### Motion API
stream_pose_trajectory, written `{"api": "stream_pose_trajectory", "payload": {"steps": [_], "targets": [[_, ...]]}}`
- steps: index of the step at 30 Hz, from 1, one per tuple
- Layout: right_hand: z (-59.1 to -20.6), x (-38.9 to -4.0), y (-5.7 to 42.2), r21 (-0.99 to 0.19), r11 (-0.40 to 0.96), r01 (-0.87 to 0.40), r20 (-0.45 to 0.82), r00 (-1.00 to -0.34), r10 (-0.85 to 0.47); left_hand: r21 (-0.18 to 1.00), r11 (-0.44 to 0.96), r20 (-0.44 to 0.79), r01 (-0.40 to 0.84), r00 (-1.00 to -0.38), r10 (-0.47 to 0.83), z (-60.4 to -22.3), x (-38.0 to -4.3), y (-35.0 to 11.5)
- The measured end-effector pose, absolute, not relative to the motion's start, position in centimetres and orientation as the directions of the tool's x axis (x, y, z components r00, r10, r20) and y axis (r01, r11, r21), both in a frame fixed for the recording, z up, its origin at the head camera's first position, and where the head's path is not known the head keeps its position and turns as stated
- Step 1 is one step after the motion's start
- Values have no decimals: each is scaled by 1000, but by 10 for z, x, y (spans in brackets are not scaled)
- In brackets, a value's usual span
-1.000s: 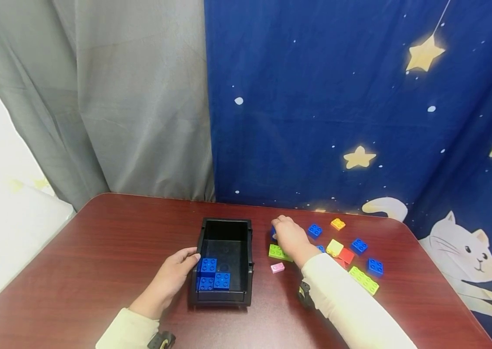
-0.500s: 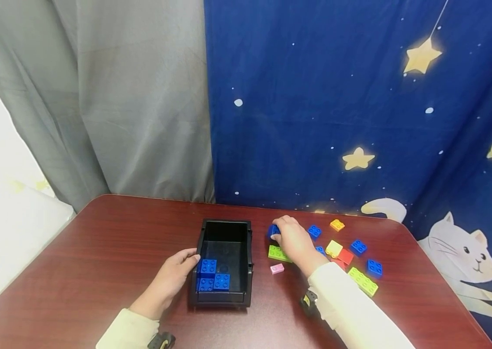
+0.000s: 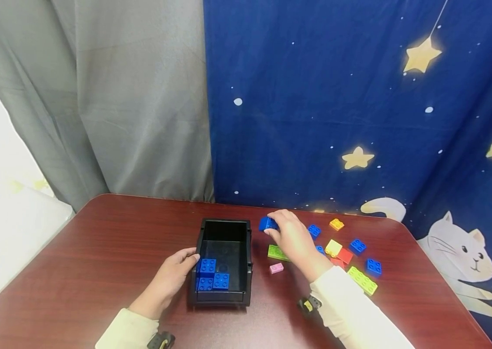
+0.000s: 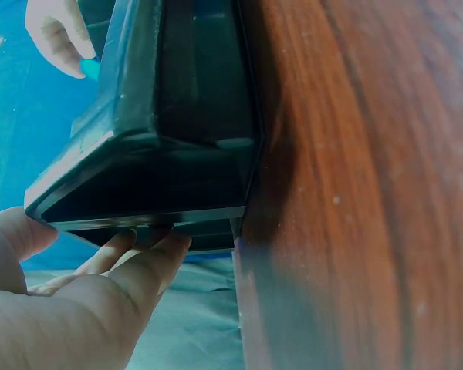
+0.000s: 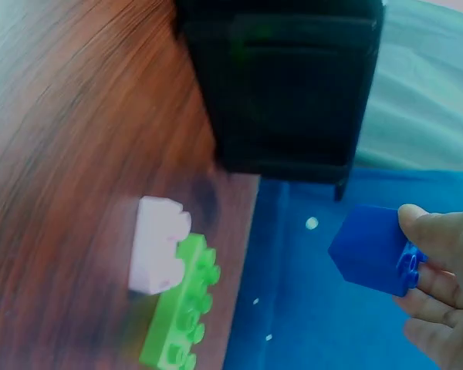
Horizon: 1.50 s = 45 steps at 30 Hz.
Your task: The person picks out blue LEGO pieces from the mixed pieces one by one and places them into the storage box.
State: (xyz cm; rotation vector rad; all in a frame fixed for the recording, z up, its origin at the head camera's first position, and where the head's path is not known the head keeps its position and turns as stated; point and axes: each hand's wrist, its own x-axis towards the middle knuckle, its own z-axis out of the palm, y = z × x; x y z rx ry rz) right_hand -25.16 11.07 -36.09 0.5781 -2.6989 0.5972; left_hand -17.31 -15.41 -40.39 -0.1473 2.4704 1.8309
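Note:
My left hand [image 3: 168,278] grips the left side of a black plastic bin [image 3: 224,296], thumb at the rim and fingers against the outer wall. Inside the bin's near end lie several blue toy bricks [image 3: 221,280]. Off the table, to the right of the bin's far end, my right hand [image 3: 293,242] pinches a blue toy brick [image 3: 266,224] between thumb and fingers. The right wrist view shows this brick [image 5: 368,248] tipped, its studs towards the fingers. Beneath the right hand lie a lime green brick [image 3: 277,252] and a small pink brick [image 3: 276,268].
To the right, the table [image 3: 97,252] bears loose bricks: several blue ones [image 3: 373,267], an orange one [image 3: 336,224], a yellow one [image 3: 333,248], red ones [image 3: 345,255] and a long lime green one [image 3: 362,281]. Curtains [image 3: 150,106] hang behind the table's far edge.
My right hand has lifted the blue brick off the table and moved it slightly left, towards the bin. My left hand and the bin have stayed in place.

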Motion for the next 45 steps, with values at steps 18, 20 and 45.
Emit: {"api": "stream_pose_trajectory", "payload": {"steps": [18,20,45], "targets": [[-347,-233,86,-308,788,-533,403,-823,-400,951,288,-107,-114,-993,-41,-404,-173,-154],[-347,-231,84,-302,784,-542,394,-820,-415,951,287,-106,-113,-994,-41,-405,-173,-154],[-346,-206,42,-125,742,-659,215,-748,-628,954,275,-108,-116,-993,-45,-404,-173,-154]]}}
